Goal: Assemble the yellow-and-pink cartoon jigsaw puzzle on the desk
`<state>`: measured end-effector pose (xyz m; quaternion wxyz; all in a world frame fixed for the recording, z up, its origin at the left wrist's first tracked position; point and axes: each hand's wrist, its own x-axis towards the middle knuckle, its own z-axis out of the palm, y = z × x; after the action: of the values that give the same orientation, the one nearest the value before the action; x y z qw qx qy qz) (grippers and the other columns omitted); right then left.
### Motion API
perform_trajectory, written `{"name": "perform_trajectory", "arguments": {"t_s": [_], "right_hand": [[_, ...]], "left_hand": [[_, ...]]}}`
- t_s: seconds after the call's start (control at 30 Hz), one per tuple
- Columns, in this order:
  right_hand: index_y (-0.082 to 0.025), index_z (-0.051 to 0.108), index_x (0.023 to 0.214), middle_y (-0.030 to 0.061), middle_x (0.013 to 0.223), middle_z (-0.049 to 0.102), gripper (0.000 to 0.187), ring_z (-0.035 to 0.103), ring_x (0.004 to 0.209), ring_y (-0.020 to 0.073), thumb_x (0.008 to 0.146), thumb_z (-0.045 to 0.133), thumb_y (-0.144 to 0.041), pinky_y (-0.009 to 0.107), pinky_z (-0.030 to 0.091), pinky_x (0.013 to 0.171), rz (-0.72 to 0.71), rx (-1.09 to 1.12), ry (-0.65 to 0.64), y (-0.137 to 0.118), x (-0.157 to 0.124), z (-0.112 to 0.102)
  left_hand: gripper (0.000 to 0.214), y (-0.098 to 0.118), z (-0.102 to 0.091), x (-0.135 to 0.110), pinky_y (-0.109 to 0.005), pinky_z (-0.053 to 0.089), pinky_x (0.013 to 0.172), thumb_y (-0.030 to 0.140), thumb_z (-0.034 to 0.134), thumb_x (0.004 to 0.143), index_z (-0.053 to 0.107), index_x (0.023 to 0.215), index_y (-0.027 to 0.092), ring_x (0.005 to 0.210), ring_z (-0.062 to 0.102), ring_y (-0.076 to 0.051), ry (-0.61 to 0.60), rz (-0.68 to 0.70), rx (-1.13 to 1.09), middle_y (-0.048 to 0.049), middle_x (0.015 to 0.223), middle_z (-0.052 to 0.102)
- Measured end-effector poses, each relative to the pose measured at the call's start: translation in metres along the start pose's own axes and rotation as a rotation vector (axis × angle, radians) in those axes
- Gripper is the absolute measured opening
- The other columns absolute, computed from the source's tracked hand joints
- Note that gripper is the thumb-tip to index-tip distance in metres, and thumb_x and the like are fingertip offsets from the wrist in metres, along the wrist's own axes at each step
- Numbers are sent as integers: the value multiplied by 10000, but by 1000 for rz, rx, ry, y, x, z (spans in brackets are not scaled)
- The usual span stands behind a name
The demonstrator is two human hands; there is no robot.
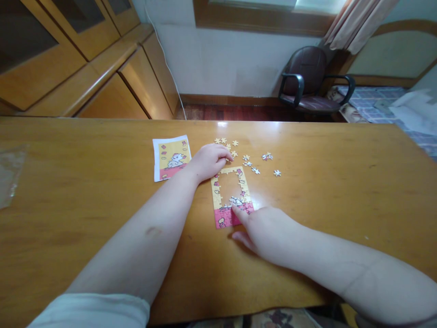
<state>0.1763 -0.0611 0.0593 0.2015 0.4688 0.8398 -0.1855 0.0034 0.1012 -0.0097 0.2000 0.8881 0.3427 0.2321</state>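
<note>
A partly assembled jigsaw puzzle lies on the table, its pink bottom and yellow border joined around an open middle. The index finger of my right hand is stretched out and touches the puzzle just above the pink part; the thumb is held apart below. My left hand reaches over the puzzle's top left corner, fingers loosely bent and tips down among yellow puzzle pieces. No piece shows clearly held in it. White puzzle pieces lie to the right of those.
A printed reference picture lies left of the puzzle, partly behind my left forearm. Farther right are a small joined cluster and a single piece. A clear plastic bag rests at the left edge. Beyond the table stands an office chair.
</note>
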Motion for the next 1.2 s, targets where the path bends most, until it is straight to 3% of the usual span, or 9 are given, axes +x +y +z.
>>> {"name": "perform_trajectory", "arguments": {"t_s": [0.13,0.37,0.63,0.9,1.2], "right_hand": [[-107,452,1450,143,852,745,604,719,768,310,958,445,-457,349,489,603,28,10,-46,-2,-1,-6],[-127,486,1415,145,826,744,563,722,744,297,965,422,-460,341,493,613,84,16,47,3,1,-3],[-132,523,1383,125,824,750,541,722,750,315,958,436,-454,354,500,606,101,22,47,2,1,-4],[-140,414,1479,136,834,750,625,728,769,303,961,427,-491,340,501,618,85,17,76,5,4,-2],[-170,413,1477,146,881,752,625,729,799,300,963,405,-526,350,507,652,99,46,55,8,7,-3]], "left_hand": [[317,0,0,0,-381,502,964,78,452,791,735,865,200,980,655,-190,-1,-4,-1,-29,986,740],[322,0,0,0,-372,503,962,83,449,790,736,861,209,976,656,-185,-2,-8,2,-21,986,742],[313,0,0,-1,-380,503,957,76,457,793,734,863,204,975,655,-189,-3,-6,5,-24,984,742],[320,2,-1,0,-371,505,959,76,452,789,734,859,210,976,655,-183,-4,-7,0,-19,984,741],[318,2,-2,0,-380,503,963,74,452,791,732,857,208,975,655,-185,-9,-16,-4,-24,984,739]]}}
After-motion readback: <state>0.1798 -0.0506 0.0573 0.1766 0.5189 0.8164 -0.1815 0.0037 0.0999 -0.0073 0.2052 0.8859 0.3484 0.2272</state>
